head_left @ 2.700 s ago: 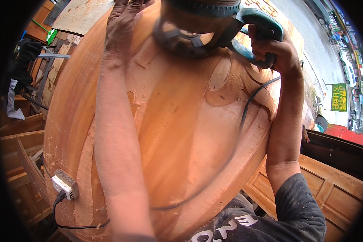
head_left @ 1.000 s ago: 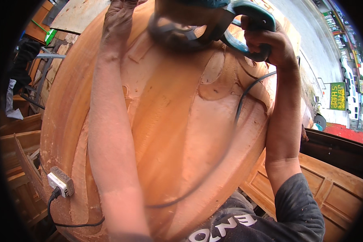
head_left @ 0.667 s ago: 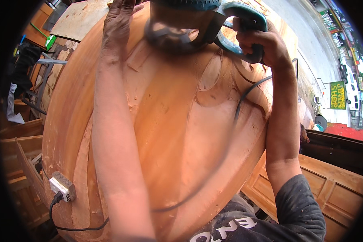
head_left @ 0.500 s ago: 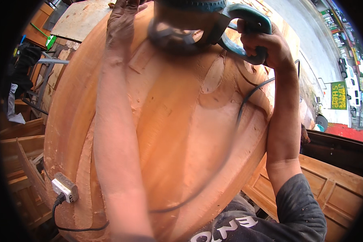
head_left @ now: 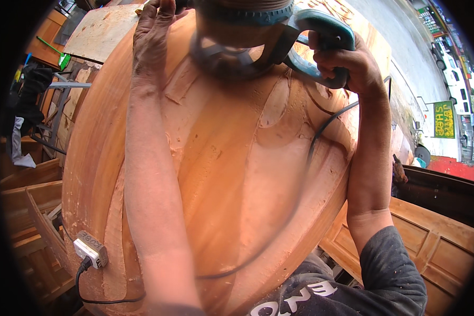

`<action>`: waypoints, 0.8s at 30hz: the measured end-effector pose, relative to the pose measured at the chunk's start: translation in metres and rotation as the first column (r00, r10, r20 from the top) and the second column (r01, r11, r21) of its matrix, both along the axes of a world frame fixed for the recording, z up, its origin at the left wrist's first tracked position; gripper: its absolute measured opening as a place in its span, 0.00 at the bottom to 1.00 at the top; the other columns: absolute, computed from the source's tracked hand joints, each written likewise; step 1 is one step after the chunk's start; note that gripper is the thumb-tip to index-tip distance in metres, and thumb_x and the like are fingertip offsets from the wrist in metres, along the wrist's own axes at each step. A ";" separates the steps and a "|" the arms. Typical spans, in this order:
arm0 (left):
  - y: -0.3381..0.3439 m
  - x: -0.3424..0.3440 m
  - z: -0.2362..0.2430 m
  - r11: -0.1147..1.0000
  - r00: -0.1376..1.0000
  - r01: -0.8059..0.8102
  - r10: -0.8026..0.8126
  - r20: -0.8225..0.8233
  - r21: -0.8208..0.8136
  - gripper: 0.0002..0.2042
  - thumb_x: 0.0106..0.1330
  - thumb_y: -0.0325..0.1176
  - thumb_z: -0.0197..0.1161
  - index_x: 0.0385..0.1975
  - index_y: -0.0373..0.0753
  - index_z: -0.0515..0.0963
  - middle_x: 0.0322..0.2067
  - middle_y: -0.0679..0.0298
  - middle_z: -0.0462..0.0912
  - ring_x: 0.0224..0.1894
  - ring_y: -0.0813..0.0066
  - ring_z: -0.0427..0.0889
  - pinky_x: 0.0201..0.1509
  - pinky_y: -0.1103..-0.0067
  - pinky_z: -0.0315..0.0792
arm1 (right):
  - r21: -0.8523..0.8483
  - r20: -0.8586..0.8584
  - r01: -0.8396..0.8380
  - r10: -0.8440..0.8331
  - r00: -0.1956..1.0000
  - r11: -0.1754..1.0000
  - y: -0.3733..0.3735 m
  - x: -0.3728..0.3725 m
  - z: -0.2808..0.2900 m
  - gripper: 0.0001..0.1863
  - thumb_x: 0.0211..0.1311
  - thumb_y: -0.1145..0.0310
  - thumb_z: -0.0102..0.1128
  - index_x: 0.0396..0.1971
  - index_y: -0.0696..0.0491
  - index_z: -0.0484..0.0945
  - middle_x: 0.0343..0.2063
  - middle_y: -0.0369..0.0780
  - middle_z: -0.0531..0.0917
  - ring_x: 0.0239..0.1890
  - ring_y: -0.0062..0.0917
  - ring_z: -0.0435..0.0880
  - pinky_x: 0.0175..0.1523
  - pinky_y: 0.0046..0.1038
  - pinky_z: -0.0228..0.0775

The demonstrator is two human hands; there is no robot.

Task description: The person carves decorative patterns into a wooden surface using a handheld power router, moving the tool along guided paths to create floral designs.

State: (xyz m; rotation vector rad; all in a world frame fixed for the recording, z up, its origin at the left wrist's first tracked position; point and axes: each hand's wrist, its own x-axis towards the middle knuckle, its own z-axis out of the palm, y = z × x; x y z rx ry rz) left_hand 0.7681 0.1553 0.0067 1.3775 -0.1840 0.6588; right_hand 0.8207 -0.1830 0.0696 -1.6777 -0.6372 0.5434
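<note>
My right hand grips the teal-and-black handle of a power router, whose body and dark, blurred base sit over the far part of a large carved wooden panel. My left hand is at the top edge, left of the router, fingers curled on a dark part mostly hidden. My left forearm lies along the panel. A black cord runs down from the right across the carved wood. A white socket with a plug in it rests on the panel's lower left.
Pale board at top left; metal stand, dark cloth and wooden furniture parts at left. A panelled wooden door lies lower right, a dark ledge above it. A street with parked vehicles and a yellow-green sign is at right.
The router and both hands have shifted slightly left since the first frame and a little down in the last second. Both hands keep their hold; the surroundings shift slightly in view.
</note>
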 end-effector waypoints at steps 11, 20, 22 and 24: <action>-0.008 -0.009 -0.007 1.000 1.000 0.001 0.000 0.021 -0.019 0.19 0.77 0.48 0.59 0.54 0.39 0.78 0.46 0.68 0.82 0.51 0.77 0.79 0.62 0.75 0.71 | 0.014 -0.014 -0.008 0.008 1.000 1.000 -0.007 0.000 -0.005 0.17 0.50 0.71 0.69 0.41 0.59 0.83 0.20 0.34 0.76 0.20 0.17 0.74 0.27 0.22 0.64; -0.003 -0.011 -0.005 0.999 0.999 0.039 -0.039 0.028 -0.016 0.18 0.77 0.47 0.61 0.53 0.39 0.79 0.45 0.67 0.83 0.50 0.76 0.80 0.62 0.74 0.72 | -0.010 -0.018 -0.027 0.027 0.999 1.000 -0.014 0.001 -0.004 0.16 0.51 0.71 0.69 0.41 0.59 0.83 0.22 0.34 0.78 0.21 0.16 0.76 0.27 0.21 0.66; -0.003 -0.012 -0.003 0.999 0.999 0.046 -0.045 0.029 -0.015 0.18 0.76 0.47 0.61 0.53 0.38 0.79 0.45 0.67 0.83 0.50 0.76 0.80 0.62 0.74 0.72 | 0.005 -0.029 -0.034 0.034 0.999 0.999 -0.014 0.001 -0.005 0.16 0.51 0.71 0.70 0.42 0.59 0.83 0.22 0.35 0.79 0.21 0.16 0.76 0.27 0.21 0.66; -0.004 -0.013 -0.004 0.999 0.999 0.050 -0.050 0.020 -0.017 0.18 0.76 0.46 0.62 0.53 0.38 0.79 0.45 0.67 0.83 0.50 0.76 0.80 0.62 0.74 0.72 | 0.008 -0.028 -0.026 0.027 0.999 1.000 -0.015 0.001 -0.005 0.16 0.51 0.71 0.70 0.42 0.59 0.83 0.22 0.35 0.79 0.21 0.16 0.76 0.27 0.21 0.66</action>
